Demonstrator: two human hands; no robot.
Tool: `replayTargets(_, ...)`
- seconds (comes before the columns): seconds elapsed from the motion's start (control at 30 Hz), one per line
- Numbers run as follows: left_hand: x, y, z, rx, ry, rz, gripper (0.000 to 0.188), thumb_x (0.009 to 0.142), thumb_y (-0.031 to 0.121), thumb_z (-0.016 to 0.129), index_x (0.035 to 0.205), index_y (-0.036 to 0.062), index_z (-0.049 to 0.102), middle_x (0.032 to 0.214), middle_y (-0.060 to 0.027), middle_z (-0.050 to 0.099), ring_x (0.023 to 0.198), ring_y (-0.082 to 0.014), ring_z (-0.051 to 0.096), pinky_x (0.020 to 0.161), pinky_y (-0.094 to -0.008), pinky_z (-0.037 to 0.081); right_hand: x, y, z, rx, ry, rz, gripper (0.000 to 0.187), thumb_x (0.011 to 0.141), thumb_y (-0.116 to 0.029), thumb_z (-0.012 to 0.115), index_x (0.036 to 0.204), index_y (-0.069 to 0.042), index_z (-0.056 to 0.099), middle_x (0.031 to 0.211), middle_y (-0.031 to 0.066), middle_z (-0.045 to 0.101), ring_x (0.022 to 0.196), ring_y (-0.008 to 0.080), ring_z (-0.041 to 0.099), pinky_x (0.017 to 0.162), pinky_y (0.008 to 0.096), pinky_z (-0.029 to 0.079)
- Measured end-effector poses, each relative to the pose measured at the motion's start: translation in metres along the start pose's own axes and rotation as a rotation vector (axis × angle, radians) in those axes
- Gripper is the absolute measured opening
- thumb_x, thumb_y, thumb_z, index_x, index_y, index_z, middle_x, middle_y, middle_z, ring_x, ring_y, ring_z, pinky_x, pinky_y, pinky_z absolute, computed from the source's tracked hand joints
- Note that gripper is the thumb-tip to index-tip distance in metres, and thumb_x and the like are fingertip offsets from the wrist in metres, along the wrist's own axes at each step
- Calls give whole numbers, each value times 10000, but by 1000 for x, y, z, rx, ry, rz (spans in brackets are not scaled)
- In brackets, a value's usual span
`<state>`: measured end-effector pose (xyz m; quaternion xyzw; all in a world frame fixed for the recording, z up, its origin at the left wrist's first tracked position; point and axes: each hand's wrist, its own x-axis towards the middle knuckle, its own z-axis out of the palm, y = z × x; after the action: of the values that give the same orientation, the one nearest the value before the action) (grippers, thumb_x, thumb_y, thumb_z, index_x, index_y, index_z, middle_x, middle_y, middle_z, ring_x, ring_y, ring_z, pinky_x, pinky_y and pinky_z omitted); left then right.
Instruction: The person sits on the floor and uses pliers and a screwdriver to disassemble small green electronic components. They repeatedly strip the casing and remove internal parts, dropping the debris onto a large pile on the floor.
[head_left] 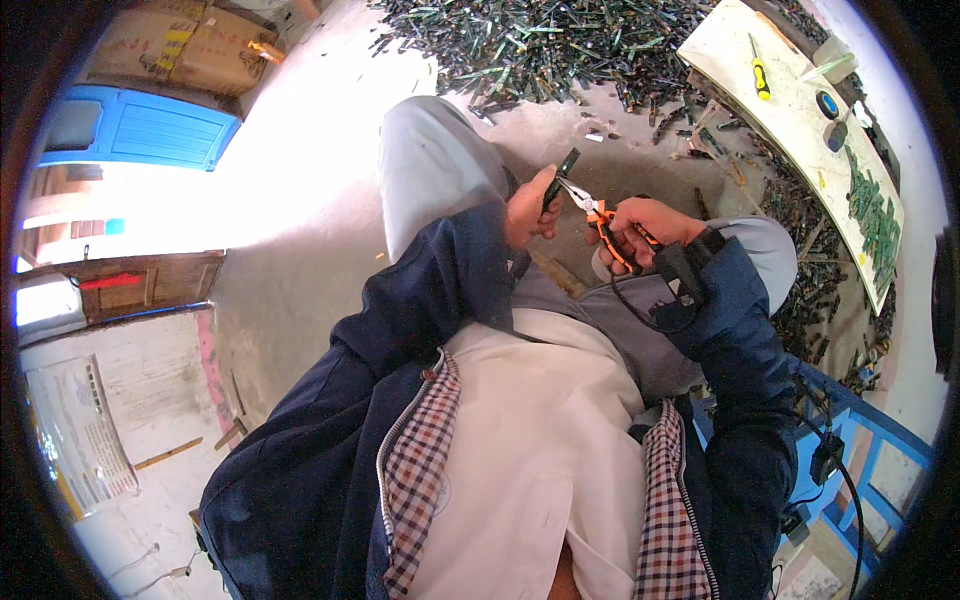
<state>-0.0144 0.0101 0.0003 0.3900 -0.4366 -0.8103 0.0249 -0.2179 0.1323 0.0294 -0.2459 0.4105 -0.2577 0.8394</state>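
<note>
Far left of both grips, stacked cardboard boxes point(175, 45) stand behind a blue panel point(165, 130); bare floor point(290, 290) lies between these and the worker. The left grip point(530, 212) is pinching a dark strip point(570, 162), held at a slant, its upper end projecting beyond the fingers. Ahead of this grip, well apart from it, a broad heap of dark strips point(540, 45) covers the floor. Directly right of the left grip, pliers point(607, 228) with orange-and-black handles point their metal nose at the held strip; whether the nose bites it cannot be told. The right grip point(650, 228) is closed around the plier handles. A black cable point(640, 318) loops below this grip. Ahead and to the right of the right grip, a pale table point(722, 40) carries a yellow-handled screwdriver point(761, 80), then a round blue-and-black item point(827, 104), then a spread of green strips point(873, 220) toward its near end. Behind and right of the right grip stands blue slatted furniture point(865, 430).
</note>
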Motion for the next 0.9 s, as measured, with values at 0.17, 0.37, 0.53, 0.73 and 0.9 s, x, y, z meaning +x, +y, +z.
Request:
replayTargets(0.17,4,-2,-2,-14,13,-34,582,917,604,326,536,166,366,443,14,332,359,-155,280,426,-317,309,10,10,1,46,57,-72,343,831,-166,451,1048,72,571,786,160,668,652,224,669,501,296,521)
replayTargets(0.37,2,-3,6,-54,36,-62,474,923,542,366,640,165,419,507,30,379,385,-119,308,419,-320,323,1,1,12,-108,78,-61,271,804,-81,461,982,92,569,721,144,647,581,208,630,521,306,517)
replayTargets(0.53,3,0,1,-103,-69,5,386,924,463,399,689,159,445,532,46,365,399,-97,302,417,-293,326,-5,-10,23,-324,130,-124,270,804,-90,456,956,94,584,783,173,665,610,210,653,430,269,490)
replayTargets(0.73,5,8,6,-241,4,-76,530,929,564,319,601,151,377,460,33,290,345,-112,218,469,-313,336,-1,12,13,-192,62,-84,375,838,-156,458,1134,69,503,875,165,663,675,186,680,406,230,486)
replayTargets(0.9,-1,14,2,-324,-126,-86,516,932,534,333,580,158,370,453,42,287,345,-104,220,456,-296,311,-18,1,17,-9,301,-421,406,874,-246,460,1156,43,497,847,119,669,632,168,657,385,209,412)
